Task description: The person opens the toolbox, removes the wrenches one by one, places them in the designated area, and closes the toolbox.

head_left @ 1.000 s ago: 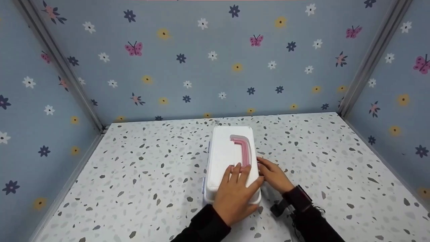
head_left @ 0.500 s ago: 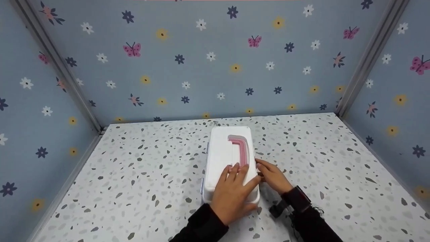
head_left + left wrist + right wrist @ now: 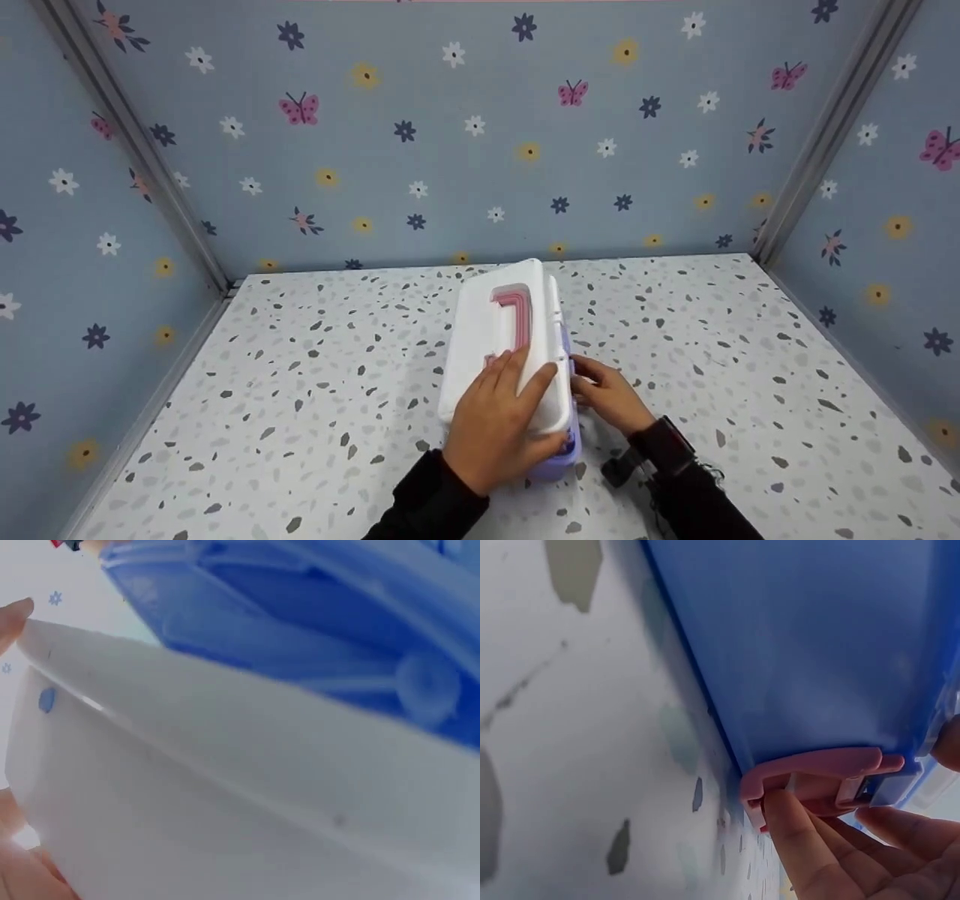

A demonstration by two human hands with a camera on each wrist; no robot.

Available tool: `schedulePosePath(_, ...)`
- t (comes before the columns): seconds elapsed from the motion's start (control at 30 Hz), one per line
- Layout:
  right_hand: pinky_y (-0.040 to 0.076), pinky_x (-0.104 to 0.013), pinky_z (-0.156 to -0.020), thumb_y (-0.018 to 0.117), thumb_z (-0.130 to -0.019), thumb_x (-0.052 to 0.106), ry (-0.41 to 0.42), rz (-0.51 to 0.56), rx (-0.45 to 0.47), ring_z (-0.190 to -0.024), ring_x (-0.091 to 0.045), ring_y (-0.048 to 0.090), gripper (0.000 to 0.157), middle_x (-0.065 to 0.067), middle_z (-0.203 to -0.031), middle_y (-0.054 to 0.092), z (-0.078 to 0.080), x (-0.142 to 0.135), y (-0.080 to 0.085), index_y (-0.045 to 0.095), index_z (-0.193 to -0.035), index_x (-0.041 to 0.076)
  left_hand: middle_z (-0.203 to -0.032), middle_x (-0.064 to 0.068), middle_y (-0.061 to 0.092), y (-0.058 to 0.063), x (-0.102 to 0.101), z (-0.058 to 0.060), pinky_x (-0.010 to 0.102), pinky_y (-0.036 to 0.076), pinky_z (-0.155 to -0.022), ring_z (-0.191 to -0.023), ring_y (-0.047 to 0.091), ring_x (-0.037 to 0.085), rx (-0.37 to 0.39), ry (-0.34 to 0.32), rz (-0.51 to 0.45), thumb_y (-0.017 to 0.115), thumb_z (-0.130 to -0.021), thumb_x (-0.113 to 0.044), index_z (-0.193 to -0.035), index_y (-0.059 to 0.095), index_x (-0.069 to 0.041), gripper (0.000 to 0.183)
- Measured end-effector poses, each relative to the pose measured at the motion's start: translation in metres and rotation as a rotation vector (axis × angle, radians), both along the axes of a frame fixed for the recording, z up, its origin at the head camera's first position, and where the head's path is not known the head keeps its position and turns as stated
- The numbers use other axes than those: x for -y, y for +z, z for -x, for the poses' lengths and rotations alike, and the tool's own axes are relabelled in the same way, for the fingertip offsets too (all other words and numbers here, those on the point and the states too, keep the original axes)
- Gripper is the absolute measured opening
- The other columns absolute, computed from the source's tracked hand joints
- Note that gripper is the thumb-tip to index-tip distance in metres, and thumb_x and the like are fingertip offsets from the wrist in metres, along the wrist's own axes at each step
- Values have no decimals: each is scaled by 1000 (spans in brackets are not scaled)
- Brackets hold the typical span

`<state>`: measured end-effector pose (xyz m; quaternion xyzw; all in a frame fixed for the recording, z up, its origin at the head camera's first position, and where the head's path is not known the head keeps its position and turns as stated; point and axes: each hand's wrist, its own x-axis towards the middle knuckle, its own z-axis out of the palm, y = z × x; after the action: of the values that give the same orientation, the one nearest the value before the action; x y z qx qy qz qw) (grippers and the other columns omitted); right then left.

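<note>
A box with a white lid (image 3: 472, 337) and a purple-blue base (image 3: 555, 469) lies on the table, its lid tilted up along the right side. A pink handle (image 3: 523, 315) is set into the lid. My left hand (image 3: 491, 427) holds the lid near its front end, fingers spread over the top and thumb at the raised edge. In the left wrist view, a gap under the lid shows the blue interior (image 3: 300, 645). My right hand (image 3: 611, 394) is at the base's right side. The right wrist view shows its fingers gripping a pink latch (image 3: 817, 765) there.
The speckled white table (image 3: 322, 390) spreads around the box. Patterned blue panels (image 3: 480, 172) stand behind and on both sides. A small black device (image 3: 621, 469) hangs by the right wrist, just over the table.
The lid lay flat on the box before; now its right side is raised and it leans left. My left hand has moved left with it. The right hand has stayed at the box's side.
</note>
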<state>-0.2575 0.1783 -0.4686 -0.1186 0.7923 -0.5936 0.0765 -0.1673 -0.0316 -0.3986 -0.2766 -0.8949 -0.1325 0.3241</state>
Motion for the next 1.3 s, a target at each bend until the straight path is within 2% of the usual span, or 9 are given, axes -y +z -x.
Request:
schedulePosePath(0.2, 57, -31, -88, 54, -97, 14, -25, -54, -13, -111, -32, 65, 55, -31, -140, 50, -1, 0, 1, 38, -145, -8, -126, 19, 61, 5, 9, -1, 41, 55, -93, -110, 64, 33, -70, 43, -72, 78, -68, -53, -130, 58, -14, 76)
schedulePosePath(0.43, 58, -30, -85, 53, -98, 13, -14, -68, -36, -108, -30, 66, 53, -30, -139, 51, -1, -1, 1, 39, -145, -7, -117, 18, 64, 15, 22, -4, 35, 59, -68, -91, 64, 28, -60, 96, -111, 77, -67, -52, -128, 57, -13, 76)
schedulePosePath(0.6, 57, -25, -81, 53, -98, 13, -10, -67, -35, -102, -24, 68, 52, -29, -138, 53, -1, 0, 0, 40, -145, -6, -117, 16, 63, 20, 29, -5, 34, 58, -63, -88, 63, 27, 2, 121, -153, 77, -67, -50, -128, 55, -14, 74)
schedulePosePath(0.83, 57, -27, -81, 53, -98, 13, -15, -80, -30, -97, -20, 68, 52, -28, -137, 54, -1, -1, 1, 41, -145, -6, -118, 15, 61, 25, 44, -5, 38, 58, -77, -99, 62, 27, 91, 106, -274, 78, -69, -47, -130, 52, -11, 75)
schedulePosePath(0.93, 58, -28, -81, 52, -98, 12, -10, -78, -36, -97, -19, 67, 52, -28, -137, 54, -1, -1, 1, 41, -144, -6, -120, 17, 61, 25, 56, -3, 39, 58, -79, -102, 62, 28, 114, 95, -341, 79, -70, -44, -131, 51, -9, 75)
schedulePosePath(1.1, 57, -24, -78, 51, -98, 11, -1, -59, -34, -95, -18, 67, 52, -31, -138, 52, 0, -1, 0, 38, -145, -8, -127, 21, 60, 23, 79, 0, 37, 58, -70, -101, 62, 29, 176, 104, -404, 75, -75, -41, -139, 47, -6, 77)
schedulePosePath(1.3, 58, -28, -81, 50, -99, 11, 34, -57, -54, -98, -21, 67, 51, -32, -139, 51, 1, -2, -3, 37, -145, -9, -130, 21, 60, 18, 108, 1, 34, 53, -63, -93, 62, 27, 315, 122, -520, 70, -80, -40, -145, 43, -9, 77)
